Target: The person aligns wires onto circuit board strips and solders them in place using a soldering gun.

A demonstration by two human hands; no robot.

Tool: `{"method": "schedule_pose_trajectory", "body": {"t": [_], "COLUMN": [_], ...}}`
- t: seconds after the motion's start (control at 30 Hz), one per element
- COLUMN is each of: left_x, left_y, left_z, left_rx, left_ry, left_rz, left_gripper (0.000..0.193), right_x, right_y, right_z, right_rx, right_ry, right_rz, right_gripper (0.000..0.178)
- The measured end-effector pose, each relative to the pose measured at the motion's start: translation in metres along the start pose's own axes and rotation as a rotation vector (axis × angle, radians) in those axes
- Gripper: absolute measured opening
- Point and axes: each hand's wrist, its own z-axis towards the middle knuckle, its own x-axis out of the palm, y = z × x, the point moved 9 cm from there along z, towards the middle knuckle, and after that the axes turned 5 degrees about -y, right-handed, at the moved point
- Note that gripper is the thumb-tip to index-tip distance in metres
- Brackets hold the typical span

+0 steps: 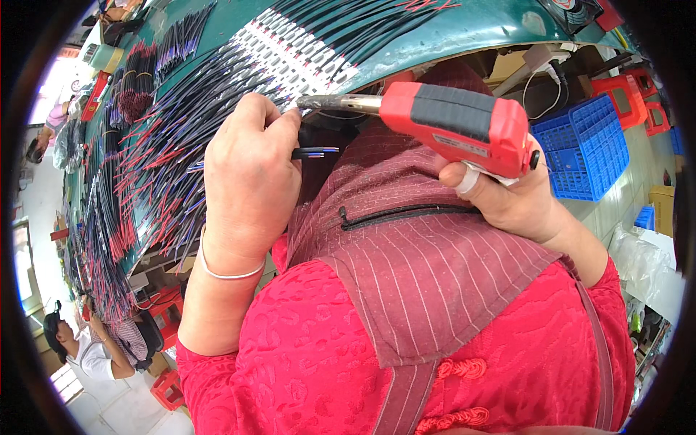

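Note:
My left hand (250,170) is closed in a pinch at the table's near edge. A short black cable (315,153) with thin coloured wire ends sticks out beside its fingers. My right hand (518,203) grips a red and black glue gun (449,119) from below, with white tape round one digit. The gun's metal nozzle points left, its tip close to my left fingertips; whether they touch is unclear. Just beyond, rows of small white pieces (293,58) lie side by side, with black cables running out from both sides. What my left fingertips pinch is mostly hidden.
Bundles of black cables with red and blue ends (138,80) cover the green table (391,40) on the left. A blue plastic crate (583,148) and red stools (627,101) stand at the right. Another person (90,348) works at the far left.

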Motion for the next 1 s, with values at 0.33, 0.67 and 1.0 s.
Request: {"method": "schedule_pose_trajectory", "body": {"t": [0.33, 0.67, 1.0], "left_x": [0.000, -0.001, -0.002], "left_y": [-0.002, -0.001, 0.003], "left_z": [0.003, 0.004, 0.004], "left_rx": [-0.012, -0.004, 0.054], "left_ry": [0.027, 0.040, 0.052], "left_rz": [0.025, 0.016, -0.016], "left_gripper": [0.022, 0.026, 0.037], "right_x": [-0.005, -0.008, -0.006], "right_y": [-0.006, -0.009, -0.013], "right_z": [-0.006, -0.009, -0.014], "right_rx": [0.083, 0.140, 0.102], "right_ry": [-0.128, -0.164, -0.097], "right_rz": [0.337, 0.323, 0.187], "right_gripper": [0.036, 0.029, 0.033]}}
